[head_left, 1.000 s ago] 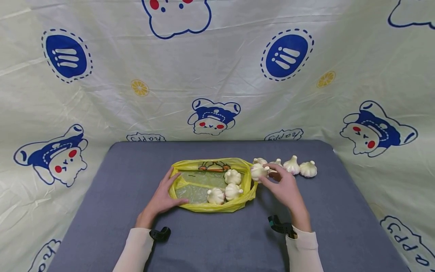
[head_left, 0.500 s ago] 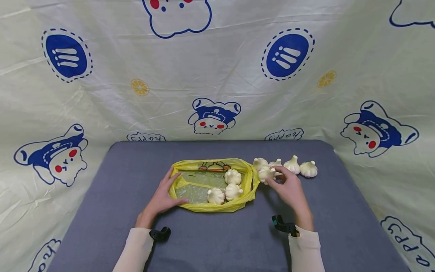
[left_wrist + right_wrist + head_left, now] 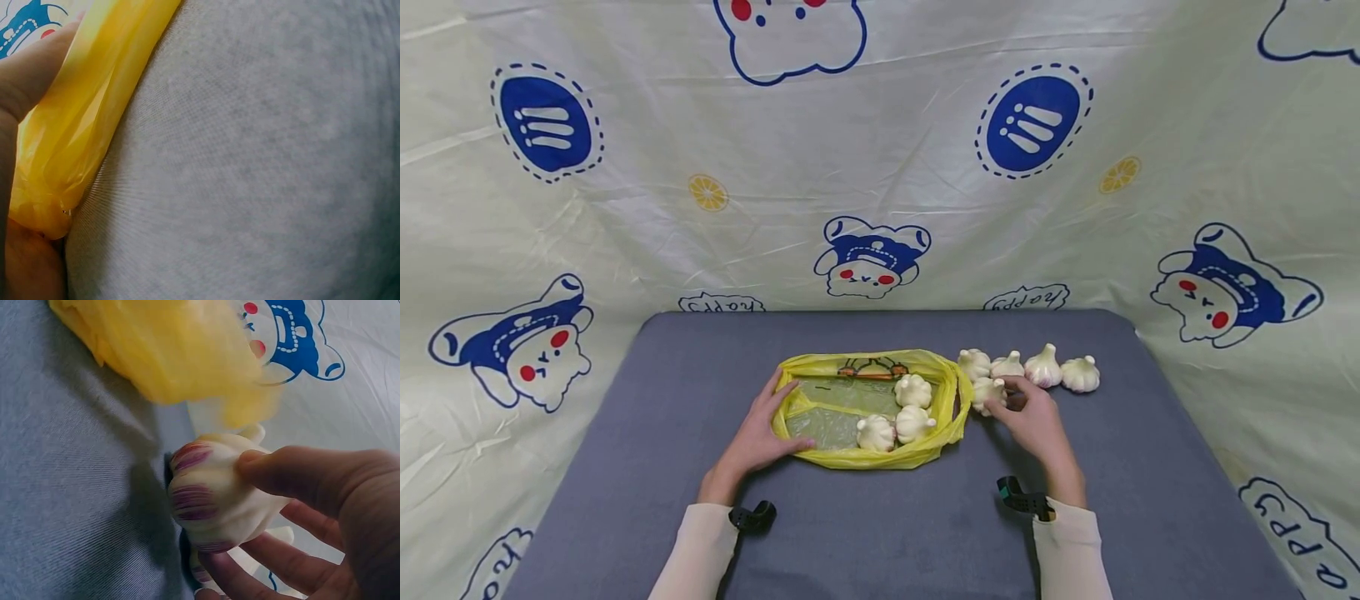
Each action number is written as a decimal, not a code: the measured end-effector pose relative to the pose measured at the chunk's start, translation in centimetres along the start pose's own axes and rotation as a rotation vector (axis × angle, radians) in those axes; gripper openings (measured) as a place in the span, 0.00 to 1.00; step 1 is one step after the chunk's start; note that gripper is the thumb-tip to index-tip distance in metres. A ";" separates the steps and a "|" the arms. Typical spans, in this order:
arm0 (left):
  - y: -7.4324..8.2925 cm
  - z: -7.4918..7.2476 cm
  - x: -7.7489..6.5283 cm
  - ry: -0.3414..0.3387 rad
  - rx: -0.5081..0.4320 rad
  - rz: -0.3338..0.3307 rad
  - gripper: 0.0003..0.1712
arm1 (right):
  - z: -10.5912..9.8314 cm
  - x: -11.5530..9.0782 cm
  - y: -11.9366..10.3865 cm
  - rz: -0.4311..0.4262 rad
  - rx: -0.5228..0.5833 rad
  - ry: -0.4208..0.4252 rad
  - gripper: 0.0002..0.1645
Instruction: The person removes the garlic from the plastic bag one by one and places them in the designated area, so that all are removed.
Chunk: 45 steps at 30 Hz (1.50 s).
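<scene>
A yellow plastic bag [image 3: 943, 367] lies on the table with its mouth spread wide, and three garlic bulbs sit inside toward its right end. My left hand [image 3: 764, 427] holds the bag's left end, thumb over the near rim and fingers at the far side. In the left wrist view, yellow plastic [image 3: 94, 112] bunches beside the hand. Just right of the bag, my right hand [image 3: 1037, 421] pinches a white garlic bulb [image 3: 219, 494] with purple streaks between thumb and fingers. The bulb is low, close to the table.
Several more garlic bulbs [image 3: 1043, 367] stand in a row behind the right hand, running rightward from the bag's corner. The grey cloth-covered table [image 3: 880, 533] ends at a printed curtain [image 3: 880, 167] behind. Dark bands [image 3: 752, 517] sit on both wrists.
My right hand, with its garlic bulb, has moved right from over the bag's edge and down toward the table. The left hand and the bag stay almost as they were.
</scene>
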State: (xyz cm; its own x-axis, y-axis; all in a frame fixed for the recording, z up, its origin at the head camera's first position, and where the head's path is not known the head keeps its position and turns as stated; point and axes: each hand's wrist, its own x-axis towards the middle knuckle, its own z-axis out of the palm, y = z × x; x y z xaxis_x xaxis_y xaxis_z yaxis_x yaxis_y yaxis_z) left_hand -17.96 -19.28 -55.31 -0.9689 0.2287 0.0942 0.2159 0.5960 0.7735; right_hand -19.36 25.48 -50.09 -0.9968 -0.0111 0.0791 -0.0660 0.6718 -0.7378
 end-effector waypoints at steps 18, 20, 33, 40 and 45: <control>0.1 0.0 0.0 -0.009 0.006 -0.013 0.60 | 1.7 0.4 0.6 0.021 0.023 -0.046 0.31; 0.1 0.0 0.0 -0.010 0.006 -0.009 0.60 | 1.8 0.5 0.6 0.026 0.011 -0.063 0.32; 0.1 0.0 0.0 -0.012 0.004 -0.015 0.60 | 1.9 0.5 0.9 0.027 0.001 -0.092 0.34; 0.0 0.0 0.0 -0.021 0.001 -0.023 0.60 | 1.7 0.4 0.8 0.012 -0.005 -0.102 0.35; 0.1 -0.1 -0.1 -0.019 0.002 -0.018 0.60 | 1.1 0.2 0.2 0.009 -0.004 -0.109 0.37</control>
State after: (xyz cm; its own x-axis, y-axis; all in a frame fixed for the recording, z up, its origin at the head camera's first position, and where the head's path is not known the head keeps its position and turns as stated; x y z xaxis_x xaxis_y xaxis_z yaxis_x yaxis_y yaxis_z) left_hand -17.87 -19.32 -55.23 -0.9701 0.2328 0.0685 0.1990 0.6016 0.7736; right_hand -19.57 24.78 -50.93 -0.9963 -0.0858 -0.0013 -0.0572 0.6754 -0.7352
